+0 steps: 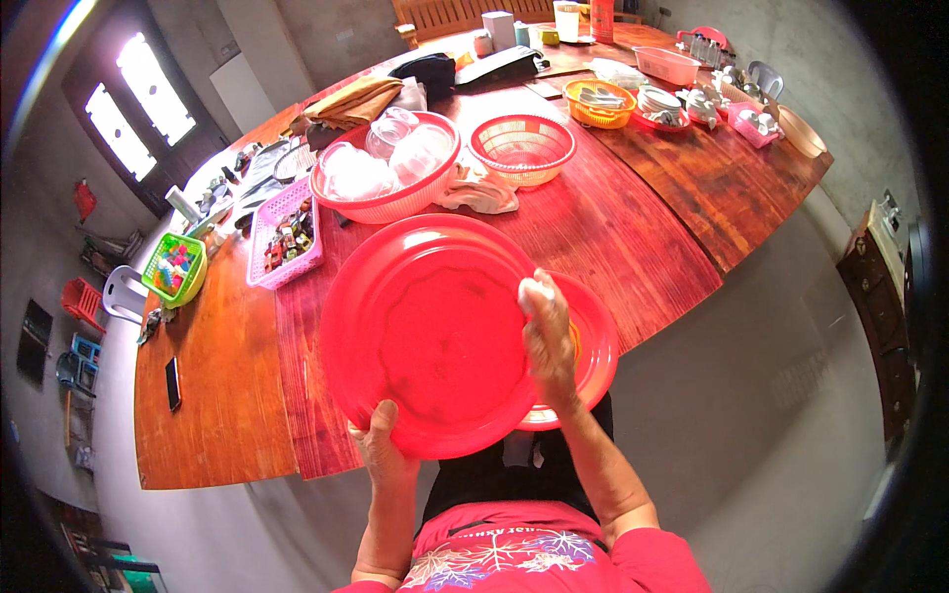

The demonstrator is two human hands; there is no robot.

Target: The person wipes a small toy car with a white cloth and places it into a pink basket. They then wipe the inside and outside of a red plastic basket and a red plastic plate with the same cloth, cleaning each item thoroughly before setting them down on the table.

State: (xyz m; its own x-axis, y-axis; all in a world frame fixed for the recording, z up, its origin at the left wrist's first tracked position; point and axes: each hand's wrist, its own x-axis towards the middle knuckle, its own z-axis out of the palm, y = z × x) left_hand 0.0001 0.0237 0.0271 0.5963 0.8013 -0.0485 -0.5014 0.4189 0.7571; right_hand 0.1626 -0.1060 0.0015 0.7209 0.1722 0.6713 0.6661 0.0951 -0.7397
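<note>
A round red plastic basin (445,336) is held up tilted in front of me, its broad flat face toward me with darker smudges on it. My left hand (386,447) grips its lower left rim, thumb on the near side. At the right edge of the basin is my right hand (550,341), its fingers curled around a small white wad (535,292) that looks like cloth or tissue. A second red basin (596,346) shows partly behind my right hand and forearm, near the table edge; the rest of it is hidden by the held one.
On the wooden table (633,247), a red basket (326,193) holds clear plastic bowls, beside another red basket (522,148). A pink basket (259,247) of small items and a green basket (158,267) stand left, near a phone (174,383). Dishes (659,103) and an orange basket (599,114) sit far right.
</note>
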